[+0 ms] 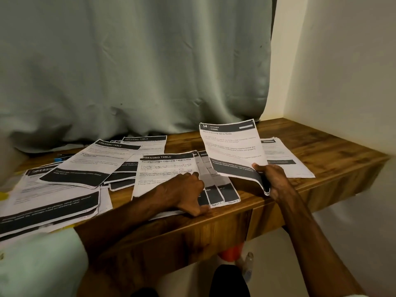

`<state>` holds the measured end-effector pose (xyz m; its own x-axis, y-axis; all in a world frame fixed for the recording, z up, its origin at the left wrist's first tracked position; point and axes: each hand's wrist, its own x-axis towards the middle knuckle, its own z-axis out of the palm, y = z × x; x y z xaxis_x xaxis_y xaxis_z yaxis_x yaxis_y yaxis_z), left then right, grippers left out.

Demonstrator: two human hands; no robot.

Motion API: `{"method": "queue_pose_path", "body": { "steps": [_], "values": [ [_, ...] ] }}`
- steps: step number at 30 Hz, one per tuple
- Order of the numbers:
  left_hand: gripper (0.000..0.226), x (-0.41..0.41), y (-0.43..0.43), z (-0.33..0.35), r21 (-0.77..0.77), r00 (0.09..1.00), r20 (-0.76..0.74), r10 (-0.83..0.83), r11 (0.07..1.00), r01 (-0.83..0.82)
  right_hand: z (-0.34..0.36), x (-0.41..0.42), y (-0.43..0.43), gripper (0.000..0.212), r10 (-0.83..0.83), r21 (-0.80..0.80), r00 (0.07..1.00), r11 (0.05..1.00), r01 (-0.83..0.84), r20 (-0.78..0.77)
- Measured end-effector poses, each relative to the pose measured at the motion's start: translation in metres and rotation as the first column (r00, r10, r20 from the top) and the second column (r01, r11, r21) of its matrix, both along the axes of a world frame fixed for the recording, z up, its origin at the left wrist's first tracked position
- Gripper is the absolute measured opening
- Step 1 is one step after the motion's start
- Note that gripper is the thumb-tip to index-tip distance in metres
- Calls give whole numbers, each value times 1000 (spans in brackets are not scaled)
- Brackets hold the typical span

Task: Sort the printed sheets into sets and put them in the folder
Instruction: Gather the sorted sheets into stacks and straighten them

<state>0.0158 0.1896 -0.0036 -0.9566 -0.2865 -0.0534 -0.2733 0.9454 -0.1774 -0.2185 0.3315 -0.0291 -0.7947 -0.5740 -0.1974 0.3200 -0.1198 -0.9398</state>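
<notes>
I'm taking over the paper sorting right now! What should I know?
Left grip: holds down the fanned Dressing Table stack near the table's front edge.
Right grip: holds the Kitchen sheet by its lower corner, lifted off the table.
Other paper: left piles and a right pile.
Done: sheets are partly grouped into piles.
Left: set the Kitchen sheet down, finish sorting, then fill the folder, which is not in view.
</notes>
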Motion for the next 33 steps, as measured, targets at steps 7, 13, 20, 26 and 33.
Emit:
{"method": "queue_pose_path", "body": {
  "steps": [7, 13, 20, 26, 33],
  "values": [
    [39, -2, 19, 4, 10, 999, -51, 15, 1000, -14, 1, 7, 4, 21, 28, -24, 999, 999, -27, 21],
    [43, -7, 25, 16, 99, 994, 81, 78, 991, -86, 6, -6, 21, 35, -22, -67, 1000, 997, 23, 17],
    [76, -2, 16, 13, 60, 986, 145, 89, 993, -98, -8, -1, 25, 38, -19, -56, 1000, 998, 21, 25],
    [25, 7, 11, -4, 38, 974, -202, 100, 995, -94, -5, 5, 21, 32, -18, -62, 1000, 998, 19, 14],
    [33, 13, -39, 26, 537, 603, -557, 572, 801, -264, -7, -8, 29, 40, -101, -34, 995, 994, 101, -6]
  ]
}}
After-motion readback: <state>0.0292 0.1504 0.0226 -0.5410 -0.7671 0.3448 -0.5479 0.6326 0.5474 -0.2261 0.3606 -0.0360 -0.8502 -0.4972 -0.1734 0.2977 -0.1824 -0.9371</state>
